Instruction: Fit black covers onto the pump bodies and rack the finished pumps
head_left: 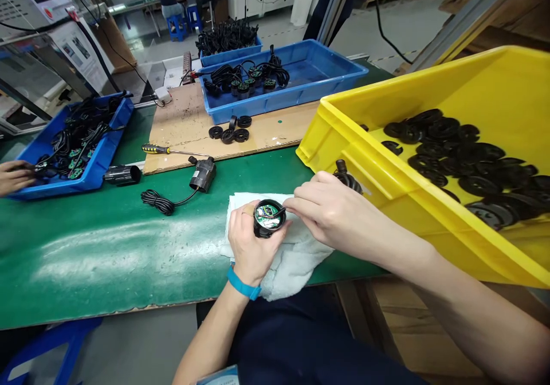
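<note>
Steadily, the left hand (252, 243) clamps a round black plastic housing (262, 231) open end up, turning its green circuit board (264, 216) toward the right hand (329, 210), which just touches the rim, above a crumpled white towel (296, 262) cushioning it near the green surface's (86, 253) front edge.

Left hand (251, 242) low at centre, wrist bent back, palm turned up, fingers curled round held piece, thumb side toward camera. Left forearm (210, 339) bare, rising from bottom edge. Blue wristband (243, 283) on left wrist. Right hand (326, 210) reaching in from right, back of hand up, fingers pointing left, thumb and index close together, fingertips (292, 204) just beside left hand. Right forearm (464, 299) bare, slanting down to lower right corner.
</note>
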Motion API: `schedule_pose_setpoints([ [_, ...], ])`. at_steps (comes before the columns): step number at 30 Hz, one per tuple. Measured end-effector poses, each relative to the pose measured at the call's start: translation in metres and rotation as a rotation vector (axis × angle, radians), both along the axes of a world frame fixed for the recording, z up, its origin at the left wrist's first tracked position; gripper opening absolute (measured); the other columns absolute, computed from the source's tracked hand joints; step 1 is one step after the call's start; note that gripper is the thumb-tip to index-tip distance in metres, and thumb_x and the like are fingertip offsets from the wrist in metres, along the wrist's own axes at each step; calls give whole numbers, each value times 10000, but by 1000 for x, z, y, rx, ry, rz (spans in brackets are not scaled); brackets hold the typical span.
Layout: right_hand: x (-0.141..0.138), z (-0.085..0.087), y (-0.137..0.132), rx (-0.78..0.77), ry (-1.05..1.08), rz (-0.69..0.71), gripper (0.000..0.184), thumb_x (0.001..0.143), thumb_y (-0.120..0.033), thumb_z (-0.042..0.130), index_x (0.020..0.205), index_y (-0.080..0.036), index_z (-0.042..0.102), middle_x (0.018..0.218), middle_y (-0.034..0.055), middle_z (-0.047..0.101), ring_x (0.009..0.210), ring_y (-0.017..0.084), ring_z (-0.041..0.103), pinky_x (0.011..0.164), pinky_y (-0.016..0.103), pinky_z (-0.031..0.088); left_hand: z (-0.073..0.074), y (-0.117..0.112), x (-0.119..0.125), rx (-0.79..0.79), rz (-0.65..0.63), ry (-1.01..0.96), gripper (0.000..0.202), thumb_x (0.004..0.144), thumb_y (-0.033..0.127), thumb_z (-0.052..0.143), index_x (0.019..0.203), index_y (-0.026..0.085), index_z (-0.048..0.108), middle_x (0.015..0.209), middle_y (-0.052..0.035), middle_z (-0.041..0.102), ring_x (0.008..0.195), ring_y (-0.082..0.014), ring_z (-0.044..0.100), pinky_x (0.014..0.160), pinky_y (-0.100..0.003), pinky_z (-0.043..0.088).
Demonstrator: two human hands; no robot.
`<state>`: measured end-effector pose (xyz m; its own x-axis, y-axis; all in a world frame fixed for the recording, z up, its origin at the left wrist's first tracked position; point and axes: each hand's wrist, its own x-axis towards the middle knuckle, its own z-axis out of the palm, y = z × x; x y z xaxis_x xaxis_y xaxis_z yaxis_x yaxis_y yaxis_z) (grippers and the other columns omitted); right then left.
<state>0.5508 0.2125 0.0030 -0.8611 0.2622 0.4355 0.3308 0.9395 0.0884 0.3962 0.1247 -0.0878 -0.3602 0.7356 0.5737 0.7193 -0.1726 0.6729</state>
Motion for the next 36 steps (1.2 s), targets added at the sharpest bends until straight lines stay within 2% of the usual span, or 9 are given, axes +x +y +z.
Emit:
schedule_pose_setpoints([
  [13, -7, -4, 6, 21, 61, 14, 264, 937, -15, 496, 784, -102, 694, 701, 47, 518, 690, 208, 418, 743, 344, 347, 6, -5, -5, -140, -22, -70, 551, 826, 475, 790, 1254, 192, 591, 1177, -111, 698, 1087, -285, 613, 967, -447, 508],
  [18, -17, -5, 4, 9, 112, 21, 267, 916, 8, 494, 745, -117, 656, 700, 41, 519, 683, 202, 423, 749, 339, 341, 20, -1, -38, -124, -119, -155, 517, 976, 600, 514, 1265, 184, 622, 1208, -127, 699, 1107, -271, 654, 976, -438, 524],
  [20, -19, -6, 3, -1, 118, 27, 260, 900, 19, 499, 738, -121, 645, 701, 38, 520, 685, 200, 430, 759, 339, 341, 38, 18, -65, -84, -78, -165, 478, 1037, 552, 395, 1179, 182, 661, 1150, -114, 714, 1046, -238, 675, 932, -392, 540],
  [22, -20, -6, 2, -9, 116, 28, 264, 877, 39, 498, 719, -129, 626, 698, 32, 515, 679, 195, 428, 771, 341, 339, 60, 52, -95, -74, 21, -51, 429, 1056, 488, 386, 1093, 174, 675, 1079, -104, 717, 1002, -218, 677, 902, -355, 540],
  [24, -20, -6, 1, -20, 114, 28, 258, 849, 54, 505, 713, -135, 614, 702, 28, 517, 679, 191, 430, 784, 343, 337, 78, 96, -120, -213, 82, 220, 378, 1049, 432, 427, 1103, 153, 676, 1050, -113, 715, 993, -224, 669, 918, -355, 528],
  [26, -20, -7, 1, -28, 121, 25, 243, 827, 59, 518, 719, -136, 616, 710, 26, 523, 684, 191, 433, 790, 342, 333, 89, 144, -136, -406, -3, 429, 306, 1017, 355, 501, 1134, 145, 690, 1106, -119, 719, 1014, -228, 671, 945, -355, 523],
  [28, -19, -8, 3, -35, 125, 23, 237, 813, 60, 525, 721, -138, 618, 713, 24, 524, 687, 191, 431, 784, 339, 329, 89, 185, -143, -488, -87, 511, 315, 898, 320, 692, 1169, 161, 701, 1183, -112, 713, 1081, -244, 666, 988, -345, 511],
  [31, -19, -9, 4, -47, 124, 15, 242, 809, 64, 517, 722, -139, 615, 715, 24, 521, 687, 188, 424, 778, 335, 323, 77, 226, -143, -570, -140, 589, 560, 715, 180, 821, 1254, 173, 672, 1318, -127, 667, 1223, -303, 612, 1072, -395, 466],
  [36, -15, -8, 3, -44, 99, 20, 259, 879, 47, 487, 765, -135, 632, 722, 27, 534, 691, 188, 425, 782, 338, 317, 59, 243, -144, -617, -138, 609, 397, 807, 137, 713, 1201, 171, 680, 1294, -151, 683, 1261, -330, 591, 1105, -464, 419],
])
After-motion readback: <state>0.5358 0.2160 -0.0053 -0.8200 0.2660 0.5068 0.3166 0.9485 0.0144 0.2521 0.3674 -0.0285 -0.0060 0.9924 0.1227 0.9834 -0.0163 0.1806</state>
